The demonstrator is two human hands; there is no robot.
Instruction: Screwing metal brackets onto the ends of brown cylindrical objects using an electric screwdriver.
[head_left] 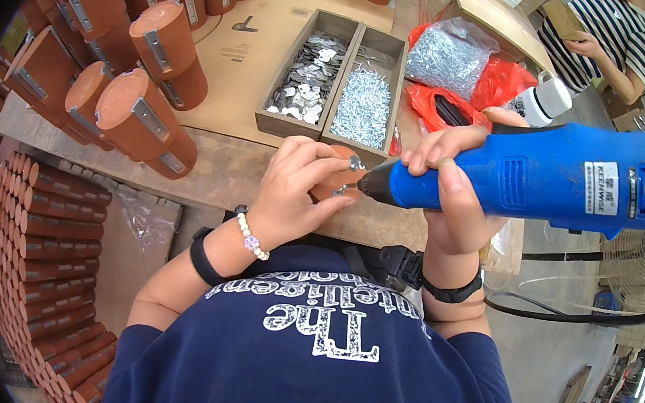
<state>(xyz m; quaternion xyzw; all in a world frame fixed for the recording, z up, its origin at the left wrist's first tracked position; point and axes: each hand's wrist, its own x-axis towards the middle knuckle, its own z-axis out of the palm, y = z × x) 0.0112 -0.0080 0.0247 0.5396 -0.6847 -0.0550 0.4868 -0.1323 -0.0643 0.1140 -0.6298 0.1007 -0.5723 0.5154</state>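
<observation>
My left hand (292, 186) is closed around a terracotta-coloured round piece (327, 184) near the table's front edge. Small shiny metal plates (355, 163) show at its side, by the fingertips; the rest of the piece is hidden under the hand. A blue electric screwdriver (543, 176) lies nearly level in my right hand (458, 178), whose fingers wrap round its body. Its dark nose points left, with the bit at the metal between my left thumb and fingers. Whether the bit sits in a screw is too small to tell.
Behind my hands, a wooden two-part box (267, 124) holds flat metal plates and many screws. Stacked terracotta-coloured cylinders (147, 120) with metal strips stand at left. Red bags (502, 80), a bag of screws (449, 52) and a white bottle (548, 100) lie right; a striped-shirted person stands beyond.
</observation>
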